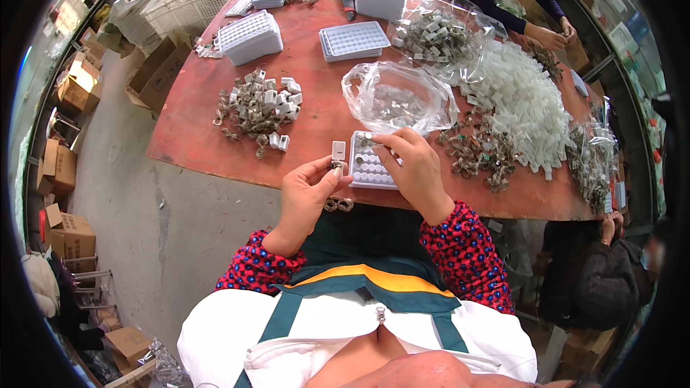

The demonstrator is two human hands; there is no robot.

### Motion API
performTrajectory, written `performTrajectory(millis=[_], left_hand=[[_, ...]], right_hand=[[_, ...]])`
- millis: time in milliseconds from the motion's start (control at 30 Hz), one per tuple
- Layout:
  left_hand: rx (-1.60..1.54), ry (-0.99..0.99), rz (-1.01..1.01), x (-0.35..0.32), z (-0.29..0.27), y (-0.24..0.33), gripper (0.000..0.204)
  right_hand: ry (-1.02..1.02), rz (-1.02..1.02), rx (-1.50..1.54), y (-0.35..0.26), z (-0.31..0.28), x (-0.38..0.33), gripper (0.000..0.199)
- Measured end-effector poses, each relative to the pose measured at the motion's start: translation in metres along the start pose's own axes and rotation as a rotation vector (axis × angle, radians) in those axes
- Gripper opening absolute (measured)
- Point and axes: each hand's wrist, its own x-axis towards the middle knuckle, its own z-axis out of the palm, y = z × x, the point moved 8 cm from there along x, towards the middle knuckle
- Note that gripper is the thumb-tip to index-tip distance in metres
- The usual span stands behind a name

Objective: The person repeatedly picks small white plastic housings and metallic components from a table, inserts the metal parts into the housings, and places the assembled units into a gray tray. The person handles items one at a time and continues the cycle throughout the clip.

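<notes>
My left hand (307, 192) is closed in a pinch around a small white plastic case (338, 149), tilted up, with a little metal part by the fingertips. Just to its right, a white tray (353, 178) with rows of round pockets lies at the table's near edge. Over its far end reaches my right hand (415, 167), its thumb and forefinger bent together at a small round silvery disc (366, 138). Coiled wire pieces (338, 205) lie at the table edge below my left hand.
On the red table (194, 122) stand a heap of white cases with wires (260, 108), stacked trays (250, 37), an open clear bag (399, 104), translucent plastic pieces (521, 97) and tangled wires (480, 147). A co-worker's hands (552, 37) are at the far right; another person (604, 273) sits at near right.
</notes>
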Motion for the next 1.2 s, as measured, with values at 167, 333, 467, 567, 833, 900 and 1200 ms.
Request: performTrajectory(millis=[167, 333, 467, 567, 833, 900, 1200], left_hand=[[-0.037, 0.004, 0.009, 0.001, -0.002, 0.007, 0.037], [0.000, -0.036, 0.037, -0.002, 0.011, 0.008, 0.038], [0.015, -0.105, 0.064, -0.004, 0.026, 0.009, 0.038], [0.031, -0.126, 0.071, -0.005, 0.034, 0.008, 0.037], [0.095, -0.139, 0.137, -0.009, 0.041, 0.009, 0.038], [0.112, -0.150, 0.141, -0.008, 0.041, 0.009, 0.038], [0.028, -0.149, 0.003, 0.002, 0.037, -0.001, 0.035]], right_hand=[[-0.105, -0.233, -0.196, -0.014, 0.028, -0.002, 0.015], [-0.093, -0.043, 0.026, -0.012, 0.014, -0.005, 0.012], [-0.100, 0.087, 0.352, -0.017, 0.002, -0.015, 0.015], [0.002, -0.093, 0.092, -0.037, -0.009, -0.020, 0.014], [0.051, -0.196, -0.044, -0.047, -0.016, -0.022, 0.014], [-0.005, -0.132, -0.004, -0.041, -0.014, -0.023, 0.014], [-0.048, 0.296, 0.446, 0.004, -0.014, -0.009, 0.021]])
